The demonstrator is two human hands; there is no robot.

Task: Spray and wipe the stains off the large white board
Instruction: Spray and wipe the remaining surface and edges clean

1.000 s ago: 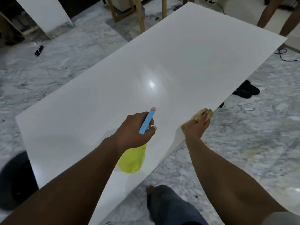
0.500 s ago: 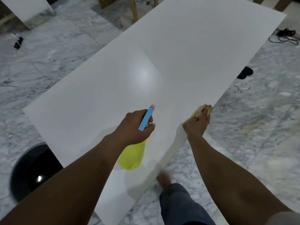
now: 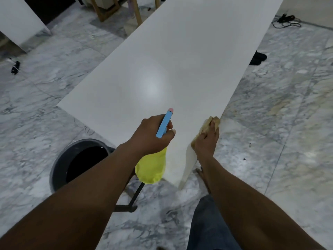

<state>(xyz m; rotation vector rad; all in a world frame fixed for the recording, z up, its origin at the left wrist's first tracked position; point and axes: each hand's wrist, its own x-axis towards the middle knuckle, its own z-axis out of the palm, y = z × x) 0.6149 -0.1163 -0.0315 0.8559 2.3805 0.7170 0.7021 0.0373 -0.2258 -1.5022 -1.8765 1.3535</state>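
Observation:
The large white board [image 3: 180, 56] runs from its near corner up to the far right, raised off the floor. My left hand [image 3: 153, 134] grips a spray bottle [image 3: 153, 166] with a yellow body and a blue head, its pink nozzle pointing along the board. My right hand [image 3: 207, 139] presses a tan cloth [image 3: 210, 121] against the board's right edge near that corner. No stains show on the glossy surface, only a light glare.
A dark round bucket [image 3: 59, 165] stands on the marble floor left of the near corner. A black stand foot [image 3: 129, 204] lies under the board. Wooden legs [image 3: 137, 13], another white panel [image 3: 18, 18], dark slippers [image 3: 257, 58] and cables [image 3: 286, 20] lie further off.
The view has swung left and nearer the board's near corner, bringing the bucket fully into sight. Both hands keep their grips and stay at the same place on the board.

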